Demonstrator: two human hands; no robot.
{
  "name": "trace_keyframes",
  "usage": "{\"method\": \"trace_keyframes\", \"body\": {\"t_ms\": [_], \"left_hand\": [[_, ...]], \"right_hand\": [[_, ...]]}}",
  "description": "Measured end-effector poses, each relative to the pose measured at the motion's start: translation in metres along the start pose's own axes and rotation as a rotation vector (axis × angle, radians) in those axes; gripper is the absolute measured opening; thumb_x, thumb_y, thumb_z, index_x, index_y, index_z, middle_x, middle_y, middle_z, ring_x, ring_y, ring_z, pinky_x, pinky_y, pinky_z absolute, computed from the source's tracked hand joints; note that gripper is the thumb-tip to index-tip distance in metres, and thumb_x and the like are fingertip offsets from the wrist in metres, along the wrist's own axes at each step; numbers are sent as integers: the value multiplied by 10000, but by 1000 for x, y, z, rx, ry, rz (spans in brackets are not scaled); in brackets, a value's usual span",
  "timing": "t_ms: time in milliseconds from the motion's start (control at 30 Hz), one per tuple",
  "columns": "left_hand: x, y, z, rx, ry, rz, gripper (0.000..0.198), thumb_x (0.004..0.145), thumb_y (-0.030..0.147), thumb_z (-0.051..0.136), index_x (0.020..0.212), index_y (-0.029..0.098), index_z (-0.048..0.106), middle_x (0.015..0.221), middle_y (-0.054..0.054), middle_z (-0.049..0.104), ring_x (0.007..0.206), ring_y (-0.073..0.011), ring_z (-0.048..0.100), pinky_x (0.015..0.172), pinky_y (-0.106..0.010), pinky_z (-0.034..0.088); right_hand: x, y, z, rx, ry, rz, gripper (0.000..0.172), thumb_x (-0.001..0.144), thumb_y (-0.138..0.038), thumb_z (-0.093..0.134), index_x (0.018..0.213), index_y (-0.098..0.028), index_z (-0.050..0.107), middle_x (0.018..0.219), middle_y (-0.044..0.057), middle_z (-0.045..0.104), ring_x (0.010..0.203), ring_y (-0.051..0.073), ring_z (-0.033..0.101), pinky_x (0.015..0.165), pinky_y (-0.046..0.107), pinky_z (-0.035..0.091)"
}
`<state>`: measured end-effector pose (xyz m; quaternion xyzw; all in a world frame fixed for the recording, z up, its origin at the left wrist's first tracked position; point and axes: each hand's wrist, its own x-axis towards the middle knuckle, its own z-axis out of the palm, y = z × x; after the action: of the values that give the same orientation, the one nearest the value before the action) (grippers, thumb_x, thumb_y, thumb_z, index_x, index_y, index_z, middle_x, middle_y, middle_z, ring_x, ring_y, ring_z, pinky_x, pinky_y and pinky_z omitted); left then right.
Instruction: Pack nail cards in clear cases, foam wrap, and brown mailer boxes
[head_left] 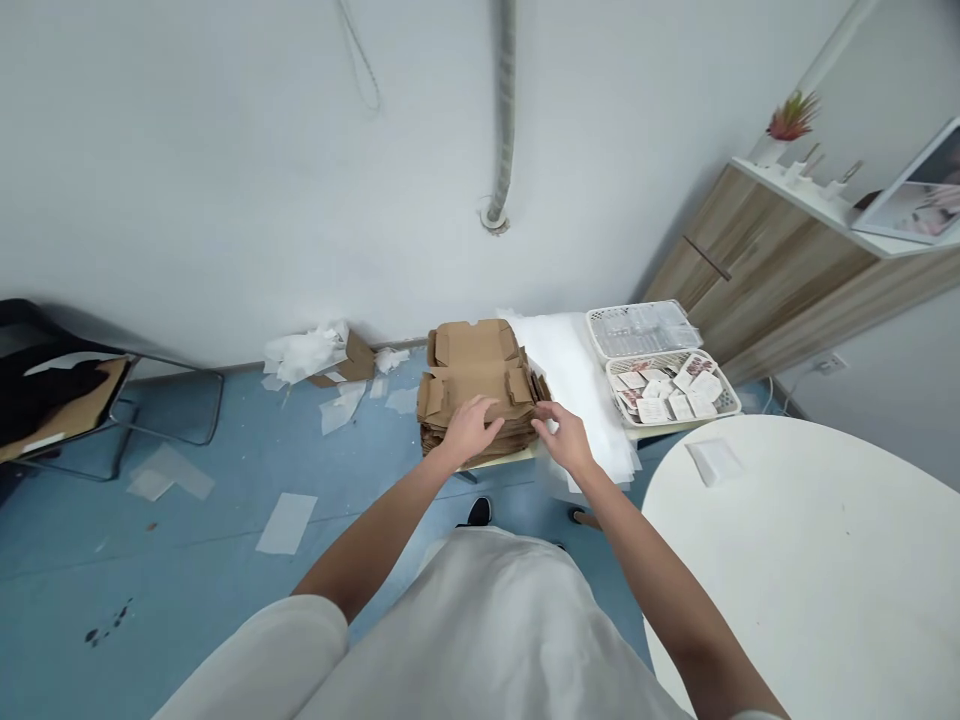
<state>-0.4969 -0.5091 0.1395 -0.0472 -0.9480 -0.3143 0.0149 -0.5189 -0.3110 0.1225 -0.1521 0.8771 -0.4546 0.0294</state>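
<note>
A pile of brown unfolded cardboard boxes [480, 345] lies on a low table against the wall, their side flaps bent up. Over the front edge of the pile is my left hand [469, 430], its fingers stretched out and thumb apart, with nothing in its grasp. My right hand [566, 437] is at the pile's front right corner. Its fingers are curved beside the flap edges, thumb and forefinger apart; whether the fingertips touch the cardboard I cannot tell. White thin packing sheets [574, 375] lie stacked just right of the boxes.
One white basket [731, 402] holds small printed cards; another basket [596, 340] behind it holds clear plastic packs. A round white table [810, 560] stands at right, a wooden cabinet [787, 240] behind. Left are a chair [67, 420], a small carton [356, 360] and scattered floor papers [287, 523].
</note>
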Motion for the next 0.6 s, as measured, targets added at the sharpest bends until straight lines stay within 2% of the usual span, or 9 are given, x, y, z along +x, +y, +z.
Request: {"method": "trace_keyframes", "body": {"t_ms": [100, 200, 267, 400, 500, 600], "left_hand": [[11, -38, -25, 114, -7, -21, 405, 761, 387, 518, 1102, 169, 534, 1106, -122, 552, 1045, -283, 499, 875, -399, 399], [16, -69, -39, 125, -55, -18, 423, 753, 387, 527, 1113, 164, 528, 1112, -136, 546, 1042, -292, 500, 855, -380, 401], [16, -81, -45, 98, -97, -5, 410, 749, 385, 534, 1099, 172, 538, 1096, -132, 555, 1028, -284, 511, 844, -362, 403], [18, -85, -46, 52, -135, 41, 381, 734, 400, 555, 1054, 194, 569, 1049, -117, 579, 1014, -283, 520, 880, -381, 361], [20, -77, -41, 14, -150, 118, 382, 695, 449, 592, 1000, 221, 598, 1003, -103, 597, 1008, -290, 520, 912, -406, 314], [22, -69, -32, -29, -218, 197, 411, 620, 501, 643, 924, 225, 627, 918, -92, 612, 949, -298, 547, 886, -413, 324]], "right_hand": [[36, -27, 31, -289, -84, -83, 381, 729, -277, 576, 1098, -217, 503, 1096, 91, 560, 1030, 240, 505, 854, 397, 405], [58, -37, 53, -522, -72, -9, 367, 699, -238, 617, 1048, -204, 511, 1087, 127, 534, 1037, 281, 476, 852, 427, 372], [66, -37, 59, -647, -51, 67, 324, 702, -202, 605, 1012, -193, 513, 1059, 144, 534, 1007, 294, 486, 817, 418, 376], [71, -36, 55, -803, -60, 181, 212, 774, -127, 453, 969, -178, 517, 976, 154, 560, 883, 274, 552, 713, 362, 393], [74, -37, 47, -858, -53, 260, 250, 810, -102, 345, 979, -166, 518, 923, 152, 577, 800, 259, 582, 665, 343, 388], [76, -39, 36, -874, -48, 319, 268, 816, -94, 327, 986, -156, 525, 900, 151, 587, 788, 259, 586, 664, 339, 378]]}}
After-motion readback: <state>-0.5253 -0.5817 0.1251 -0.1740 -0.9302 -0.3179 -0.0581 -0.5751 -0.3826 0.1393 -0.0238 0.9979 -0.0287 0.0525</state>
